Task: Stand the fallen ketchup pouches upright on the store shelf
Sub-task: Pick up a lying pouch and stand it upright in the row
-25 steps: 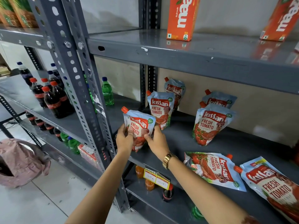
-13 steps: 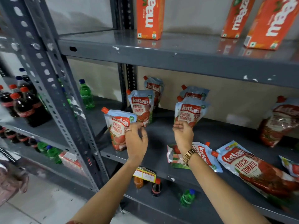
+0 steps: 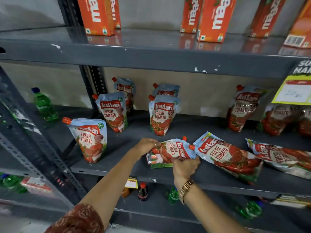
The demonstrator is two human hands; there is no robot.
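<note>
Two hands: both clamped on one fallen pouch (image 3: 170,153)
Left hand (image 3: 147,145): pinches the pouch's bottom end
Right hand (image 3: 185,167): grips its near edge by the cap end; gold watch (image 3: 186,189) on the wrist
Pouch: lying flat at the front of the shelf (image 3: 117,167), cap pointing right
Fallen neighbours: large pouch (image 3: 227,155) just to its right, another (image 3: 282,157) beyond
Upright: front-left pouch (image 3: 89,138), others behind

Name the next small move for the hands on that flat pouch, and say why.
Probably tip the small pouch up onto its base. It lies flat on the shelf, spout toward the right; the left hand grips its bottom edge and the right hand its near side. Open shelf lies between it and the upright pouch behind.
</note>
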